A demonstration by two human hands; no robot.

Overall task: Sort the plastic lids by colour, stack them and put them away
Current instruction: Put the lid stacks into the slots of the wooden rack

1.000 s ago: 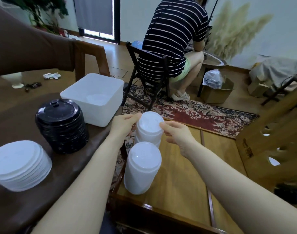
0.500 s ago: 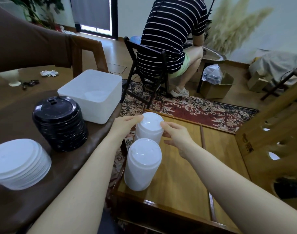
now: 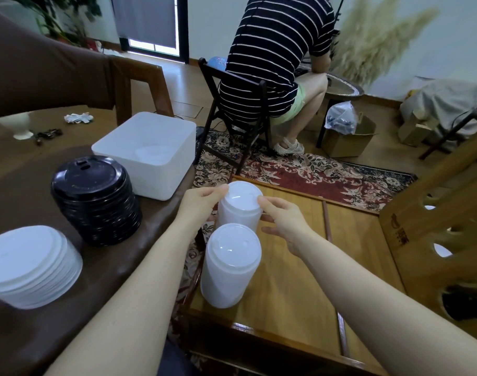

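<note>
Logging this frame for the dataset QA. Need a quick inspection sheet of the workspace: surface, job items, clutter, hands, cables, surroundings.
Surface: brown table at left; lower wooden table in front.
Job's things: far clear-lid stack and near clear-lid stack on the wooden table; black lid stack, white lid stack and white bin on the brown table.
Clutter: crumpled white cloth, small dark items.
Hands: left hand and right hand hold the far stack from either side.
Cables: nothing seen.
Surroundings: seated person in a striped shirt, patterned rug, cardboard box.
</note>
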